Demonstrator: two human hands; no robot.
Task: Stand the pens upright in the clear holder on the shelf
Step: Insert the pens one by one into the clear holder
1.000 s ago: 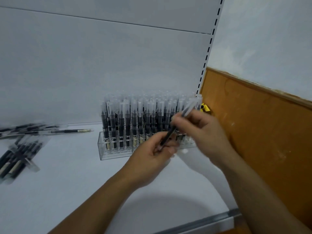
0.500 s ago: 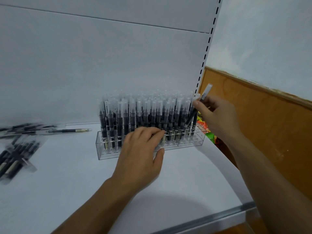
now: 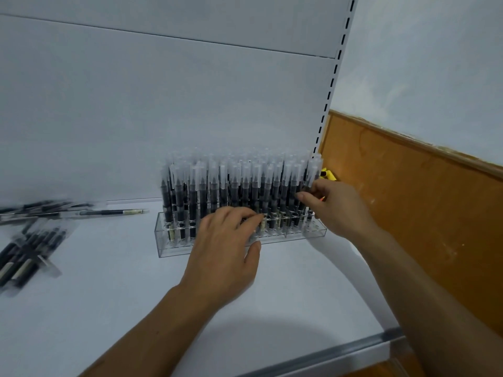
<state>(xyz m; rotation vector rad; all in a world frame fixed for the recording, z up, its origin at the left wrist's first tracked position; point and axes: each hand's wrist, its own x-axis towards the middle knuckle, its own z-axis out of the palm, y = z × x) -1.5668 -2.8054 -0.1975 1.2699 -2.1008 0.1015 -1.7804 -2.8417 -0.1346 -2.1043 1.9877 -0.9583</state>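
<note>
A pen [image 3: 312,172], judged light, stiff and slick, is pinched, apparently mid-barrel, by the right hand [image 3: 337,208] at the right end of the clear holder [image 3: 174,247], which is steadied by the straight-fingered left hand [image 3: 226,251].

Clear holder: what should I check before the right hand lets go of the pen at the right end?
1. Right hand pinches the pen: ok.
2. Pen close to upright, cap up: ok.
3. Pen tip seated in a hole: cannot tell, hidden by the hand.
4. Left hand rests against the clear holder, steadying it: ok.
5. All pens loaded: not ok, loose pens lie on the shelf.
</note>
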